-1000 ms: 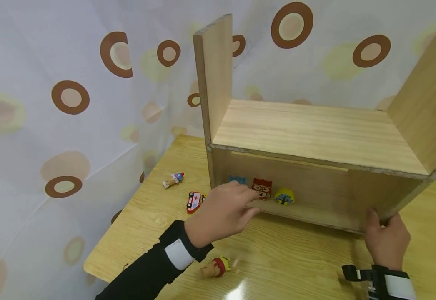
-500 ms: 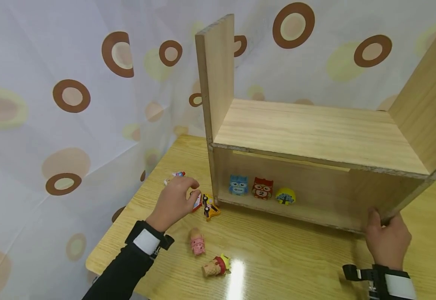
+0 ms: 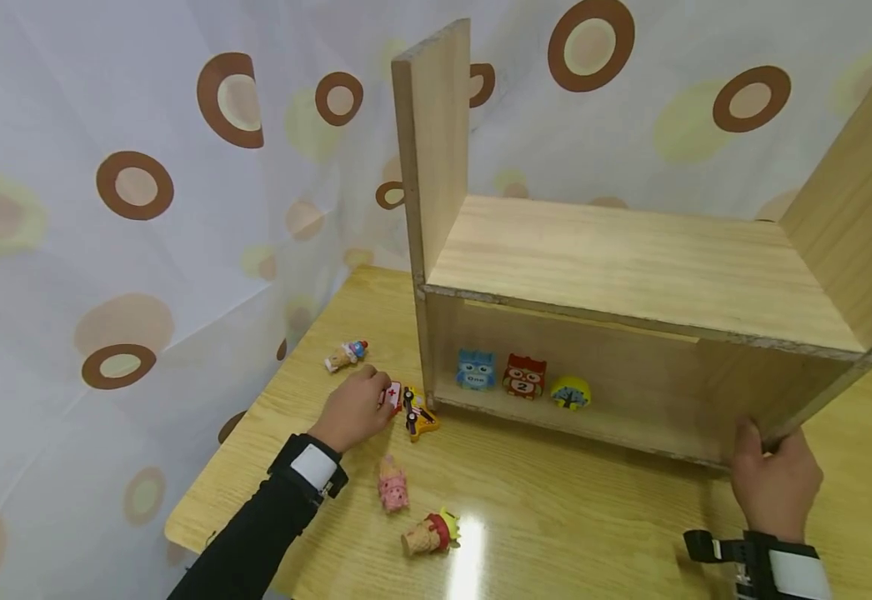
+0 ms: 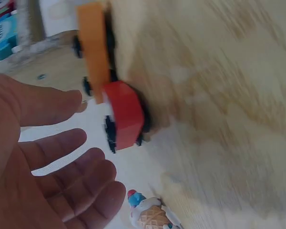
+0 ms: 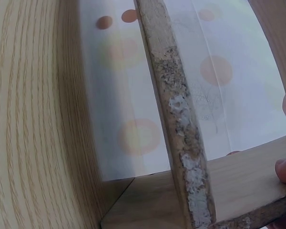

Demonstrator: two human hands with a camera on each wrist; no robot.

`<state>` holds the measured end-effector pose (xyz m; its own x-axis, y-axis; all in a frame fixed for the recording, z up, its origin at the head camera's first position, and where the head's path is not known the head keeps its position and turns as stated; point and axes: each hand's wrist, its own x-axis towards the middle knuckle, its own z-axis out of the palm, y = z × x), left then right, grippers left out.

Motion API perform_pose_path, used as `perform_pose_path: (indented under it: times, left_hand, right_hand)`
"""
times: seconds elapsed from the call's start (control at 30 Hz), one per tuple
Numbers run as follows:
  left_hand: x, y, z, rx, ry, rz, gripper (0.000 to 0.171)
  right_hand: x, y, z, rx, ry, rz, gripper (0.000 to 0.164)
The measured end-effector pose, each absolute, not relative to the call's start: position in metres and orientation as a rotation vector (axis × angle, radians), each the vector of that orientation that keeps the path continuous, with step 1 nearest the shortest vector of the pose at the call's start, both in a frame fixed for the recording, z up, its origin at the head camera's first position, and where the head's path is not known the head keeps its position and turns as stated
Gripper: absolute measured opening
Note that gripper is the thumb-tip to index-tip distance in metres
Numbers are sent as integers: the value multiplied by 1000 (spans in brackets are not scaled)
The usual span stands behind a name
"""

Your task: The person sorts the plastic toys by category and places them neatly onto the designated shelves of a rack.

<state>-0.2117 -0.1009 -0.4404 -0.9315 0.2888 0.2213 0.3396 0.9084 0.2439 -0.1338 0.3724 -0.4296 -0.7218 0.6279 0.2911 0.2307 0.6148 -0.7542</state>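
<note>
At the lower right the right hand [image 3: 777, 485] gripped the wooden shelf [image 3: 646, 258]; left of centre, the left hand [image 3: 353, 408], fingers loosely curved, holding nothing, hung just beside the toy ambulance [image 3: 394, 394]; mid-frame, the blue owl [image 3: 476, 370] stood beyond.

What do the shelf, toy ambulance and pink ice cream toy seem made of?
Shelf: wood or wood board, matte; grain shows, front edges rough. Toy ambulance: likely painted wood, perhaps plastic; its red side looks flat and smooth. Pink ice cream toy: probably molded plastic or rubber, fairly matte; its form is rounded.
</note>
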Motion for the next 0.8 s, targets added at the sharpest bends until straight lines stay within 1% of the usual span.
perform_pose_path:
  times: [0.13,0.33,0.43,0.67,0.8]
  left_hand:
    - [-220,-99,-444,-449,-2975,-356,25]
    - [-226,-95,-448,-358,-3077,-387,46]
    - [-228,-93,-451,-321,-3078,-418,51]
    - [-224,-91,-456,-308,-3025,-363,39]
    - [-222,-92,-458,-302,-2981,-292,36]
  right_hand:
    - [-133,371,-430,-665,-2283,958,47]
    - [-134,371,-432,-655,-2272,937,45]
    - [-135,371,-433,-646,-2270,933,45]
    - [-134,370,-432,-641,-2268,938,45]
    - [-135,370,-431,-643,-2261,936,45]
